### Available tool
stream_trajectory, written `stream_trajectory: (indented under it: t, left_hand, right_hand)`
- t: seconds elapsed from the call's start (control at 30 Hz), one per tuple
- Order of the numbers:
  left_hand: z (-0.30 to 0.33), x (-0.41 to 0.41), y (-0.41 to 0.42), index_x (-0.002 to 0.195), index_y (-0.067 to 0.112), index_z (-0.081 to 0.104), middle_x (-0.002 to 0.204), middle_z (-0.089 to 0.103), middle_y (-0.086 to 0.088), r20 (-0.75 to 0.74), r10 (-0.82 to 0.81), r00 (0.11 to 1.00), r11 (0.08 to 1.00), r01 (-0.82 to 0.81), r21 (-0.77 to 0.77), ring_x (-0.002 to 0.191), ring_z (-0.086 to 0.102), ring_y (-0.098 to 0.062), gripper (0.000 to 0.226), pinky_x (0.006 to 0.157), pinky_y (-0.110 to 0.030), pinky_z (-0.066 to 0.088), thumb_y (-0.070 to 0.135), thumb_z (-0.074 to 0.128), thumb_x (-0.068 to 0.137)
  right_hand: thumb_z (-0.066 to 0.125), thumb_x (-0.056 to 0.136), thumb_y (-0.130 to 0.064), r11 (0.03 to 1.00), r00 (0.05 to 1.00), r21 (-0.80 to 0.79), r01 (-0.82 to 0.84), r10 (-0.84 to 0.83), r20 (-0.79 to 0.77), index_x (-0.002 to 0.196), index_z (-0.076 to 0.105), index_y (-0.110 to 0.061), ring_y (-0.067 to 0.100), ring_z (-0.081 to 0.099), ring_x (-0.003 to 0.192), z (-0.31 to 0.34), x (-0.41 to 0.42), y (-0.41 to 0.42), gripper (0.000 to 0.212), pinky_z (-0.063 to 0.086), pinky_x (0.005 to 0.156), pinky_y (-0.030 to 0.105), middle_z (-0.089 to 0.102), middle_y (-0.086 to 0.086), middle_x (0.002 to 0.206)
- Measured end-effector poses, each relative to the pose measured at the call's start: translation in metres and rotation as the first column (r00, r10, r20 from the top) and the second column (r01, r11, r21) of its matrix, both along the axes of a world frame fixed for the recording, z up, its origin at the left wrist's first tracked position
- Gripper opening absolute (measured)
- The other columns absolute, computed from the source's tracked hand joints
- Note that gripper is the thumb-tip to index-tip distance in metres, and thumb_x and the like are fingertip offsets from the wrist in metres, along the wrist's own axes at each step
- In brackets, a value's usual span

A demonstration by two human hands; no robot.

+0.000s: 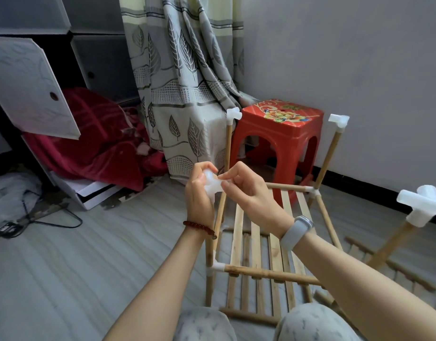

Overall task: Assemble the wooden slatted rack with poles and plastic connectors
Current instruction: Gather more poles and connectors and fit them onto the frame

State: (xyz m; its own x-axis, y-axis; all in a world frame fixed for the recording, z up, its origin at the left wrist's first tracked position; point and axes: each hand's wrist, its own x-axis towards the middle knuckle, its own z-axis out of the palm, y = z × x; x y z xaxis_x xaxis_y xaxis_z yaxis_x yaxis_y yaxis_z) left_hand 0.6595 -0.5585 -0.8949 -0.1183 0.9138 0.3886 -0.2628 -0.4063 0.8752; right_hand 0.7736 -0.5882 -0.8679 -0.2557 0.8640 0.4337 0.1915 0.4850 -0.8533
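While both hands, left hand (198, 193) and right hand (246, 190), pinch the connector (212, 184), its pole (220, 210) runs toward six o'clock, directly beneath.

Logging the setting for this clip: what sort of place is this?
Most likely a room in a home, perhaps a bedroom: a leaf-patterned curtain hangs in the corner, a red plastic stool stands on the floor, and a red blanket spills from a panel cabinet.
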Motion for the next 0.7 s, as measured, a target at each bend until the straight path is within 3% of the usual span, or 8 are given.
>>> stream_trajectory:
  t: [0.13, 0.2, 0.3, 0.37, 0.43, 0.53, 0.7]
  left_hand:
    - [0.002, -0.011, -0.005, 0.083, 0.019, 0.055, 0.074, 0.052, -0.002, -0.077, -0.02, 0.997, 0.999, 0.022, 0.025, 0.068, 0.053, -0.014, 0.025, 0.057, -0.022, 0.044, 0.022, 0.031, 0.076]
    - [0.004, -0.019, -0.006, 0.086, 0.023, 0.056, 0.074, 0.056, -0.002, -0.168, -0.015, 0.986, 0.999, 0.021, 0.033, 0.066, 0.056, -0.012, 0.026, 0.055, -0.024, 0.045, 0.029, 0.032, 0.078]
    - [0.008, -0.02, -0.009, 0.087, 0.027, 0.054, 0.078, 0.058, -0.001, -0.258, -0.01, 0.966, 1.0, 0.017, 0.023, 0.073, 0.058, -0.02, 0.032, 0.062, -0.039, 0.047, 0.048, 0.032, 0.077]
    - [0.01, -0.017, -0.01, 0.086, 0.027, 0.051, 0.077, 0.055, 0.006, -0.305, 0.066, 0.95, 0.997, -0.052, 0.053, 0.074, 0.057, -0.013, 0.034, 0.066, -0.035, 0.046, 0.053, 0.03, 0.079]
    - [0.011, -0.013, -0.009, 0.084, 0.025, 0.049, 0.073, 0.052, 0.011, -0.3, 0.096, 0.949, 0.995, -0.085, 0.052, 0.067, 0.052, -0.004, 0.024, 0.062, -0.027, 0.044, 0.043, 0.032, 0.083]
    - [0.009, -0.009, -0.004, 0.081, 0.021, 0.048, 0.071, 0.048, 0.01, -0.193, 0.089, 0.977, 0.996, -0.082, 0.044, 0.063, 0.048, 0.0, 0.017, 0.057, -0.018, 0.041, 0.025, 0.031, 0.082]
    - [0.002, -0.004, -0.002, 0.078, 0.021, 0.047, 0.069, 0.05, 0.018, -0.142, 0.092, 0.986, 0.991, -0.076, 0.113, 0.065, 0.047, 0.006, 0.016, 0.059, -0.01, 0.039, 0.018, 0.032, 0.08]
  right_hand:
    - [0.053, 0.094, -0.012, 0.992, 0.998, -0.114, -0.057, 0.058, 0.009, 0.089, 0.055, -0.018, 0.006, 0.037, 0.055, 0.006, 0.0, 0.0, 0.008, 0.033, 0.056, 0.019, 0.043, 0.001, 0.062]
    - [0.054, 0.094, -0.013, 0.984, 0.999, -0.169, -0.05, 0.046, -0.028, 0.092, 0.054, -0.013, 0.005, 0.045, 0.056, 0.006, -0.001, -0.001, 0.002, 0.037, 0.059, 0.02, 0.052, -0.004, 0.062]
    - [0.056, 0.092, -0.013, 0.986, 0.996, -0.168, -0.026, 0.012, -0.086, 0.093, 0.052, -0.008, 0.001, 0.052, 0.057, 0.003, -0.002, -0.001, 0.006, 0.042, 0.058, 0.02, 0.061, -0.011, 0.06]
    - [0.056, 0.093, -0.011, 0.99, 0.997, -0.137, -0.021, 0.01, -0.079, 0.09, 0.052, -0.009, -0.001, 0.052, 0.055, 0.004, -0.003, -0.003, 0.005, 0.042, 0.056, 0.018, 0.061, -0.013, 0.058]
    - [0.055, 0.093, -0.009, 0.994, 0.998, -0.11, -0.007, -0.001, -0.067, 0.087, 0.052, -0.01, 0.0, 0.05, 0.053, 0.007, -0.005, -0.003, 0.007, 0.04, 0.054, 0.017, 0.057, -0.01, 0.056]
    - [0.055, 0.093, -0.008, 0.996, 0.997, -0.078, 0.035, -0.041, -0.072, 0.084, 0.051, -0.009, 0.017, 0.042, 0.056, 0.007, -0.008, -0.001, 0.009, 0.036, 0.054, 0.025, 0.048, 0.003, 0.059]
    - [0.053, 0.093, -0.005, 0.997, 0.995, -0.075, 0.036, -0.043, -0.092, 0.084, 0.049, -0.005, 0.021, 0.03, 0.058, -0.002, -0.009, 0.002, 0.01, 0.026, 0.053, 0.029, 0.04, 0.01, 0.06]
